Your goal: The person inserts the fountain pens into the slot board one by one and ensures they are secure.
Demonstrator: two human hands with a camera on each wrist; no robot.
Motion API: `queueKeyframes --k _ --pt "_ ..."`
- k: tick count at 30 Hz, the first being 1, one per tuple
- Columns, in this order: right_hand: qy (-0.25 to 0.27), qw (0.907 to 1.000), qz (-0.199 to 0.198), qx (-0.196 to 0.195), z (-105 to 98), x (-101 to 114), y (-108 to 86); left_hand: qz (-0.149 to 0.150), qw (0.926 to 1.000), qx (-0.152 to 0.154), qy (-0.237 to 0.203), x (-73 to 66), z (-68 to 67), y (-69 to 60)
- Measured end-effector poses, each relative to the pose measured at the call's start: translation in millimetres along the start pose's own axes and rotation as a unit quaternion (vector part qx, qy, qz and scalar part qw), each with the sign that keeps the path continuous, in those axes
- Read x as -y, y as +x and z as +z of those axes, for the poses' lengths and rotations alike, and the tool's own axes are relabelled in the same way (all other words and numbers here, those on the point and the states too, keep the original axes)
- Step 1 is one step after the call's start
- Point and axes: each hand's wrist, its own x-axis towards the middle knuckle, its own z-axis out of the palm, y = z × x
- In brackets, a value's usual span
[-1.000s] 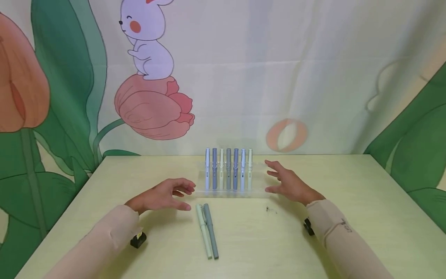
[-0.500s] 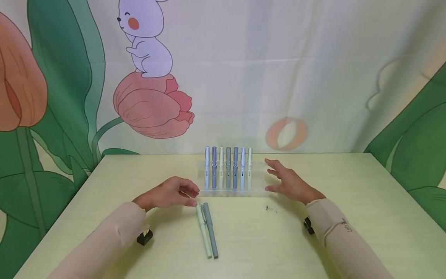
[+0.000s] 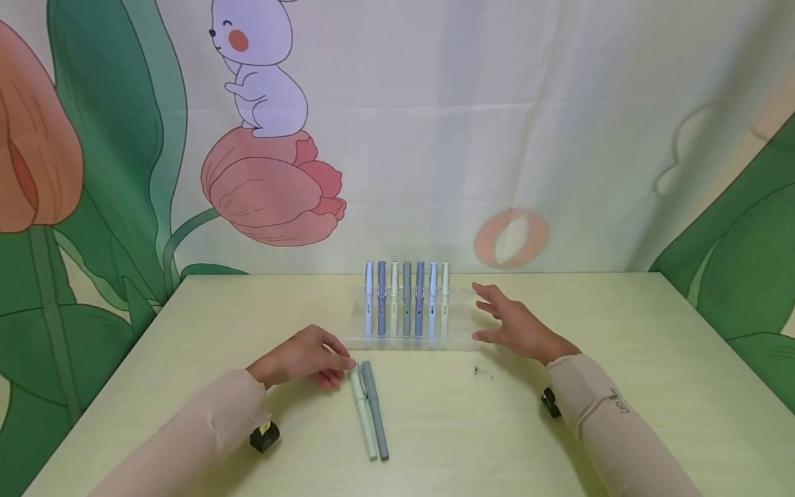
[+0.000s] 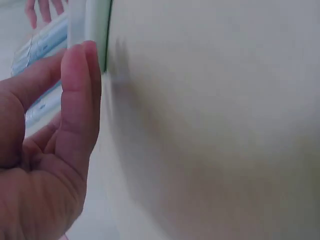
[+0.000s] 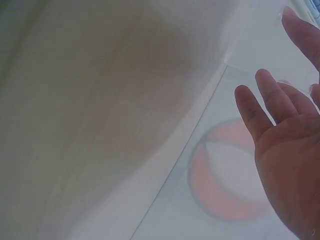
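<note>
In the head view, my left hand (image 3: 307, 357) pinches the top end of a pale green capped pen (image 3: 364, 421), which lies on the table. In the left wrist view the thumb and fingertips meet at the end of the pale green pen (image 4: 98, 35). A grey-green capped pen (image 3: 376, 417) lies right beside it, their clips close together. Behind them a clear stand (image 3: 462, 324) holds a row of several upright pens (image 3: 407, 304) in blue, grey and pale green. My right hand (image 3: 518, 328) stays at the stand's right side, fingers spread and holding nothing.
Small dark specks (image 3: 481, 373) lie on the pale yellow table (image 3: 472, 435) right of the two pens. A curtain (image 3: 397, 138) printed with a rabbit and flowers hangs at the table's back edge. Each wrist wears a small black camera (image 3: 265, 436).
My left hand has moved right to the pale green pen's top end, and its thumb and fingers have come together there. The right hand and all the pens keep their places.
</note>
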Motion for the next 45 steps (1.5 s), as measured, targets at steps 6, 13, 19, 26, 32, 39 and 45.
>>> queueKeyframes --k 6,13,19,26,32,39,45 --pt "0.014 0.9998 0.009 0.007 -1.6 3.0 -1.8 -0.029 0.9993 -0.021 0.005 -4.7 14.0 -3.0" --pt "0.017 0.9996 0.022 0.009 -1.2 3.0 -1.9 -0.035 0.9987 -0.029 0.021 -11.4 17.1 -5.8" --pt "0.004 0.9999 0.014 0.005 -2.5 3.3 -2.3 -0.057 0.9968 -0.029 0.047 -16.2 14.1 -5.2" --pt "0.011 0.9999 0.009 0.003 -2.6 2.4 -2.1 -0.058 0.9954 -0.030 0.071 -12.2 9.6 -2.8" --pt "0.017 0.9998 0.006 0.005 -1.5 0.4 -2.9 -0.056 0.9947 -0.036 0.079 -10.9 8.8 -4.8" --pt "0.010 0.9999 0.000 0.006 -1.6 -3.7 -2.0 -0.051 0.9935 -0.048 0.089 -11.9 9.8 -4.6" --pt "-0.002 1.0000 -0.003 0.008 -0.6 -5.8 0.7 -0.045 0.9927 -0.060 0.095 -9.4 12.8 -3.5"
